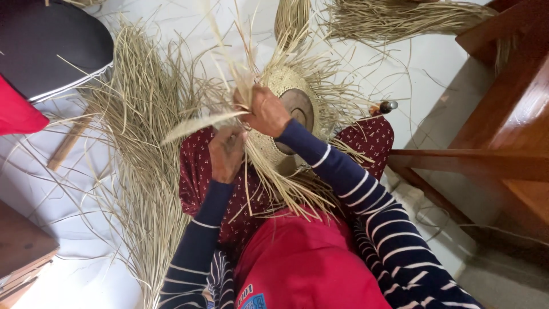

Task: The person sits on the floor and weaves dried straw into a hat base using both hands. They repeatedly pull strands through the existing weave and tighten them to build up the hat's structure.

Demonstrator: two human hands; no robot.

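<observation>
A person sits on a pale floor, seen from above their own head, weaving with dry straw-coloured strips. The right hand is closed tight around a bunch of loose strips that fan upward and away from it. Just beyond that hand, touching its knuckles, sits a half-made woven piece, round and hat-like, fitted over a dark brown dome-shaped form; it rests on the person's lap, on a dark red patterned cloth. Unwoven ends trail from it down under the right wrist.

The left hand lies below and beside the right, back facing up, fingers curled down into the strips; whether it pinches any I cannot tell. A flat wide strip juts out just above it.

Beyond the left hand a large loose heap of strips spreads over the floor. Farther out on that side lies a black cushion with a white edge. Well past the right hand stands brown wooden furniture (its kind is unclear). Both sleeves are navy with white stripes. A small blue label sits on red fabric near the person's body, below both hands.
</observation>
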